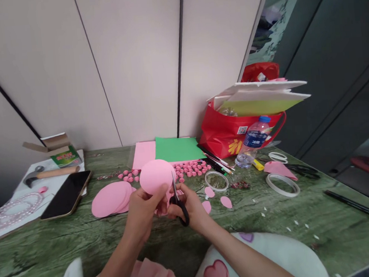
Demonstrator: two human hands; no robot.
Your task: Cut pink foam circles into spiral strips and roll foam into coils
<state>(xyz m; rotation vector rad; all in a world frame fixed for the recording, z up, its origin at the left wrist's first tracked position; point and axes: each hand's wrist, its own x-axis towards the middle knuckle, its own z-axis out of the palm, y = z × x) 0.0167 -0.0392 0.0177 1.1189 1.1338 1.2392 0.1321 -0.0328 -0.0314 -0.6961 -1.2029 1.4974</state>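
My left hand [145, 208] grips the lower edge of a round pink paper [156, 175], which is held upright above the table. In my right hand [189, 205] is a pair of black-handled scissors [183, 212], blades pointing up at the paper's right edge. A stack of pink paper discs [109, 199] lies to the left of my hands. Behind them are several small pink rolled pieces [190, 169]. Pink petal-shaped cutouts [226, 202] lie to the right of my right hand.
Green and pink sheets [179, 149] lie at the back. A red bag [217, 129], a water bottle [255, 141] and tape rolls [283, 185] are at the right. A phone [67, 195], a hammer [53, 172] and beads [19, 209] lie at the left.
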